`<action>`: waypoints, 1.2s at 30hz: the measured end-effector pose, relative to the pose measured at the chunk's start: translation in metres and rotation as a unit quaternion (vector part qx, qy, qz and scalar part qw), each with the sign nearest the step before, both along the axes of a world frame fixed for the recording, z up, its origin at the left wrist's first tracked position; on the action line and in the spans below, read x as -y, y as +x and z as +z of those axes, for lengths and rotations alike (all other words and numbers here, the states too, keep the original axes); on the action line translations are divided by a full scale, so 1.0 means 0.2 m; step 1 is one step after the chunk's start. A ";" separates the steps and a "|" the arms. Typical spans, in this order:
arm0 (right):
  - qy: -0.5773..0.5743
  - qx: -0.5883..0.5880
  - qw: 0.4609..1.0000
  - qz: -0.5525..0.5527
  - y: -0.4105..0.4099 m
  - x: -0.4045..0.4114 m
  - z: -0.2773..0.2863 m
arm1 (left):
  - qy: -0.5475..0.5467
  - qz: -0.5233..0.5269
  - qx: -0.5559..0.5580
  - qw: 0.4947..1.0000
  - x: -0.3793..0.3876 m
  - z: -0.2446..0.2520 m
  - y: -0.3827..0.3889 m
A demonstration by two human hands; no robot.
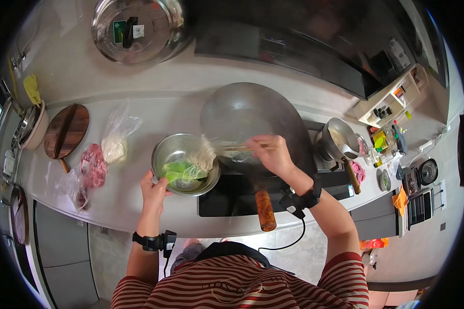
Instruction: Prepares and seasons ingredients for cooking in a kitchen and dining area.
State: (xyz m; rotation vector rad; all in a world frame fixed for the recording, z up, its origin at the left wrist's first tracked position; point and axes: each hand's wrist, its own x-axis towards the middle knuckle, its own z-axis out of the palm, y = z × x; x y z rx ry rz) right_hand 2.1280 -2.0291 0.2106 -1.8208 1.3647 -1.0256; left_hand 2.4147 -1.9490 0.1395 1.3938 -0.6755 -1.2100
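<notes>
My left hand (154,189) grips the rim of a stainless steel bowl (164,152), tilted beside a large wok (232,100). Green leafy vegetables (178,172) and some noodles lie inside it. In my right hand (272,152) is a pair of wooden chopsticks (236,147), reaching left over the wok's edge. A clump of pale noodles (203,156) hangs at their tips and trails down into the bowl. Steam blurs the wok's inside. Its wooden handle (265,210) points towards me.
A saucepan (334,135) with a ladle sits on the right burner. Left on the counter are bagged white food (115,148), packaged red meat (94,166) and a round wooden lid or board (66,131). A large clear lid (150,34) hangs on the wall below a dark range hood (232,42).
</notes>
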 end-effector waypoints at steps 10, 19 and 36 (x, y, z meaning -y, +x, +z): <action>-0.074 -0.002 0.991 0.114 0.11 -0.28 0.29 | 0.005 -0.004 0.011 1.000 0.00 -0.04 0.01; -0.086 -0.161 0.983 -0.038 -0.26 0.01 -0.05 | 0.004 -0.007 0.008 1.000 -0.01 0.00 -0.01; -0.153 0.014 0.984 0.093 0.14 -0.28 0.23 | 0.004 -0.003 0.012 1.000 -0.01 -0.03 0.01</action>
